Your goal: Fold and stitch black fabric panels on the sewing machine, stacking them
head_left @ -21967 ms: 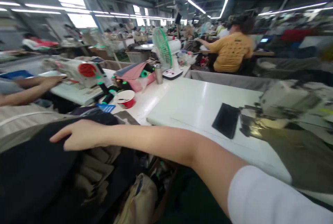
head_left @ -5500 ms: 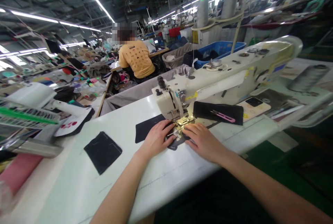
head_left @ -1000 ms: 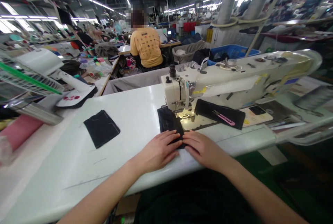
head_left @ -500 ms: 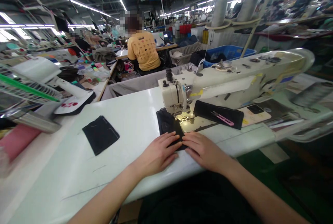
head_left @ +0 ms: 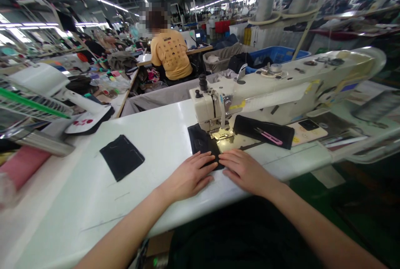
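A piece of black fabric (head_left: 200, 139) lies on the pale table, its right side by the lit presser foot (head_left: 222, 135) of the sewing machine (head_left: 250, 94). My left hand (head_left: 191, 176) rests on the near part of this fabric, fingers stretched out and flat. At the near right edge of the fabric is my right hand (head_left: 245, 171), its fingers extended and fingertips almost meeting those of the left. Both hands look open, pressing on the cloth from above; the tip of the right thumb is not clear.
Another black fabric piece (head_left: 121, 157) lies to the left. Right of the needle, pink-handled thread snips (head_left: 271, 137) rest on folded black cloth (head_left: 243, 126), beside a phone (head_left: 309, 130). A white fan (head_left: 40, 81) stands at left; a person in a yellow shirt (head_left: 171, 54) sits ahead.
Both hands have slid slightly forward toward the machine, along with the near end of the black fabric. The whole view has shifted a little; the loose fabric and snips stay put.
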`<control>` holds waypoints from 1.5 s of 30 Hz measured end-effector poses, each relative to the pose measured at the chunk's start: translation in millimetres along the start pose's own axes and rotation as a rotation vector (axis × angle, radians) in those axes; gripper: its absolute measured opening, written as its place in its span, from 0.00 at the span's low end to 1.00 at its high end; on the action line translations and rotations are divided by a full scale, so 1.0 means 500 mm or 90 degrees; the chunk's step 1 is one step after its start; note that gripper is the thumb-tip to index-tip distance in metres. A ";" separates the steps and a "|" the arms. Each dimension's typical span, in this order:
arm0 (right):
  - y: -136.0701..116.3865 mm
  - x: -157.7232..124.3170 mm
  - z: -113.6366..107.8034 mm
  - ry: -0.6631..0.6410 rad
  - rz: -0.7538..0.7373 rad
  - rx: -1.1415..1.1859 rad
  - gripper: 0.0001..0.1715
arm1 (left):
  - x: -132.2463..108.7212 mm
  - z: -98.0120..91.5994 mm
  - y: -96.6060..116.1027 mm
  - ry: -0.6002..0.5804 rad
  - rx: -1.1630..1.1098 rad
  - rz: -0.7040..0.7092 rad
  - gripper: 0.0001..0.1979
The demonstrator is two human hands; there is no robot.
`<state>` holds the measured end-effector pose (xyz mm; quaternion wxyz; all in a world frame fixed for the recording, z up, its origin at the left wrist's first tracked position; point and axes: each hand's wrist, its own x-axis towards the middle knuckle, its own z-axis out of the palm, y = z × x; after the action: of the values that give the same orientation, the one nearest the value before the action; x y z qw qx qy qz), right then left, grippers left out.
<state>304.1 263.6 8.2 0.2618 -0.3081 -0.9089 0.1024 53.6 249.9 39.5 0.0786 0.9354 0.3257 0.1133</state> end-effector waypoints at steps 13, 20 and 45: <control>0.038 0.042 0.011 -0.005 0.019 0.008 0.18 | 0.024 0.006 -0.055 0.018 0.000 -0.030 0.19; 0.038 0.045 0.012 0.004 0.022 0.011 0.17 | 0.023 0.011 -0.054 0.036 -0.008 -0.025 0.20; 0.039 0.050 0.012 -0.006 0.037 0.001 0.18 | 0.029 0.007 -0.058 0.028 -0.008 -0.048 0.20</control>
<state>293.7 294.2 6.8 0.2543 -0.3340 -0.9007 0.1120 48.5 280.9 32.0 0.0816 0.9192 0.3616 0.1329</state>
